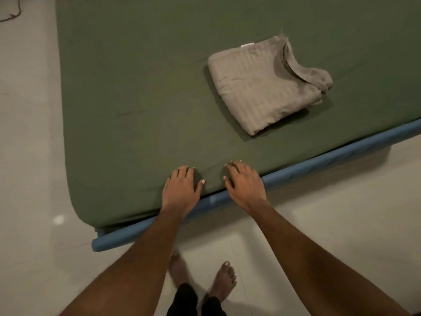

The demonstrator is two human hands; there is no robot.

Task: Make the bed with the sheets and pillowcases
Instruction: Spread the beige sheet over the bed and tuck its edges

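Head view, looking down over one corner of the bed.

Dark green cotton sheet [136,99]: spread flat over the mattress, filling most of the upper frame. It is mostly smooth, with a few faint creases. At the rounded near-left corner it wraps down over the side.

Folded grey-beige bundle of striped bedding [264,87]: lies on top of the green sheet, right of centre and up from the near edge, turned at an angle to it. A small white label [247,45] shows at its far edge. The layers gape a little on its right side. I cannot tell whether it is a sheet or pillowcases.

Left hand [182,185]: palm down on the green sheet right at the near edge, fingers relaxed and close together, thumb out to the side. It grips nothing.

Right hand [245,185]: just beside the left but not touching it, also palm down on the sheet, fingers slightly spread and tips pressing into the fabric. It holds nothing either. The heel of this hand overhangs the edge.

Blue padded edge [319,156]: shows under the green sheet along the whole near side, running from lower left up to the right.

Pale tiled floor [27,156]: surrounds the bed on the left and near sides.

Bare feet [224,279]: on the tiles near the bed edge, below dark trouser hems.

Dark thin cord [13,14]: on the floor at the top left corner, well apart from the bed.
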